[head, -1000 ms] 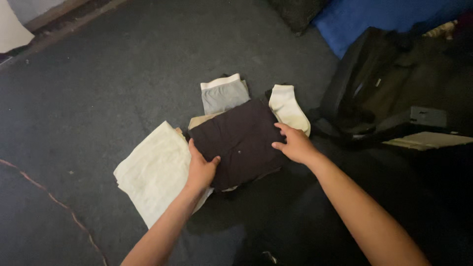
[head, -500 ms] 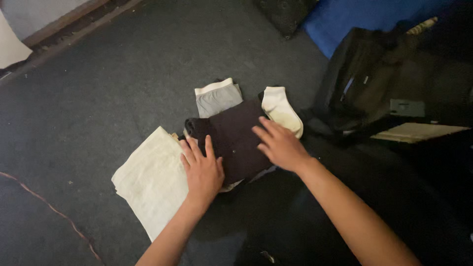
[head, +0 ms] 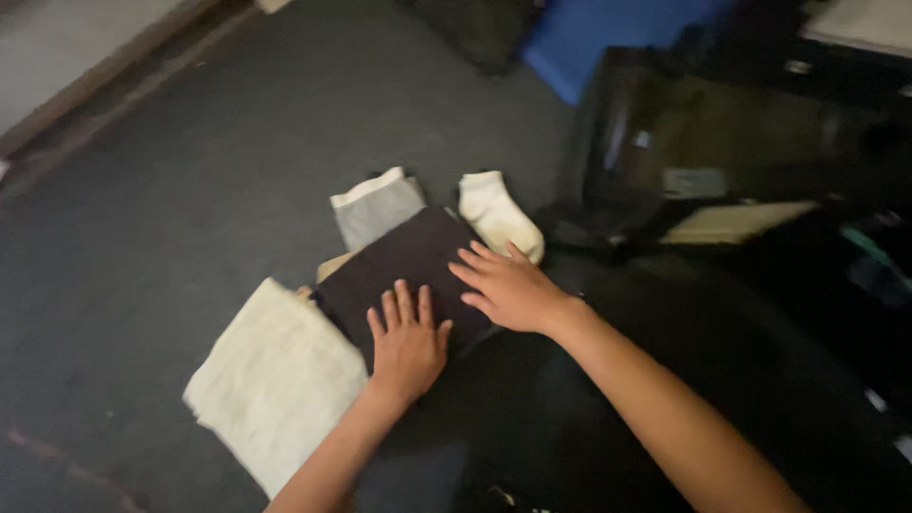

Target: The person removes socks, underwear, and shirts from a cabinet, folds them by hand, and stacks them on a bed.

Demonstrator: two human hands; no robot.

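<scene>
Your left hand (head: 408, 344) and right hand (head: 508, 287) press flat, fingers spread, gripping nothing, on the dark folded cloth (head: 404, 271), pinning it; cream towel (head: 275, 385) beside

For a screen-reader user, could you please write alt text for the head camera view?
Two bare hands, the left hand and the right hand, press flat on a folded dark garment lying on grey carpet. Around it lie a folded cream cloth, a grey folded garment and a white sock; a black bag sits to the right.
</scene>
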